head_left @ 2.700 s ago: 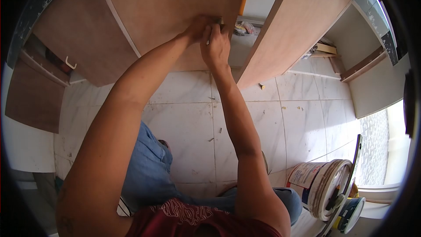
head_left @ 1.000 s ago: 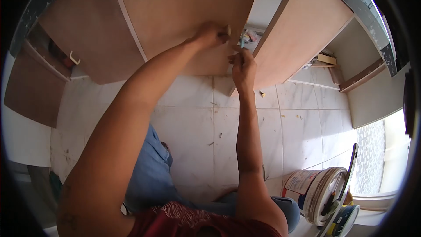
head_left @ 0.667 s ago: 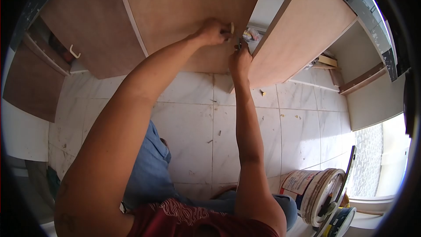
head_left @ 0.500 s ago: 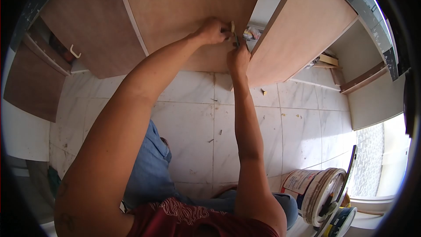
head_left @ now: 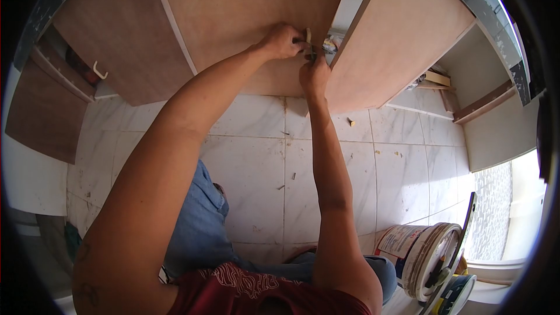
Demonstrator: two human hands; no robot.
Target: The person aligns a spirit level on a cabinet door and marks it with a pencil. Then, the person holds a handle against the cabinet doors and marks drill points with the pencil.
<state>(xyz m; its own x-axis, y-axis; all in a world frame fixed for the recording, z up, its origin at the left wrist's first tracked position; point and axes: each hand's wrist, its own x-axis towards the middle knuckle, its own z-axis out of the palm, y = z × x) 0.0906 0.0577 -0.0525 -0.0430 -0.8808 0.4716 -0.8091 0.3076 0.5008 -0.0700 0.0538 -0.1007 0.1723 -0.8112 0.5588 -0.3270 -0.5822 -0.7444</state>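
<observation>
While most of it's hidden, some dark tool [head_left: 313, 56] sits gripped in the right hand [head_left: 315, 76] — can't tell what kind. Left hand [head_left: 283, 41] pinches a pale handle [head_left: 308, 35] against the door [head_left: 251, 6].

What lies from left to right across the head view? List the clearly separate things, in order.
Pale handle on the left door → left hand's grip → right hand's grip → small yellowish scrap on the floor → large bucket.

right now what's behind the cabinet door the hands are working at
In the gap along the cabinet door's right edge, what looks like a plastic bag shows, contents unclear, below a pale surface. The door covers everything else behind it.
</observation>
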